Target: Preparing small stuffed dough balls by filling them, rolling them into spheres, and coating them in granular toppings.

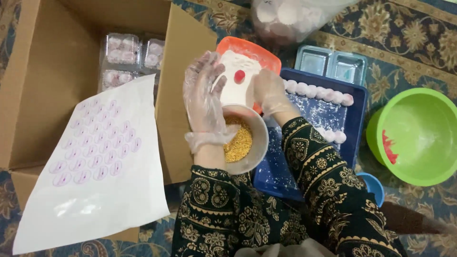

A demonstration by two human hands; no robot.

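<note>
Clear plastic gloves cover both of my hands as I look down on them over a patterned carpet. My left hand (203, 97) lies flat with loose, spread fingers, its fingertips resting on the white dough sheet (236, 81) that sits on an orange tray (247, 49). My right hand (270, 93) is curled at the right edge of that same dough; its fingers look bent around the edge, though I cannot tell how firmly they pinch it. A small red filling ball (239, 75) sits on the middle of the dough, between my two hands. Just below my hands, under my left wrist, is a pale bowl (243, 139) holding yellow crumbs. To the right lies a blue tray (318, 133) dusted with white flour, with a row of white-and-pink round sweets (316, 91) along its far rim. Beyond it are empty clear plastic containers (331, 64), and at far right a green bowl (419, 135) with something red inside. On my left stands an open cardboard box (43, 81) with filled clear packs at its bottom, and a white sheet of round stickers (97, 166) lies across its flap.
</note>
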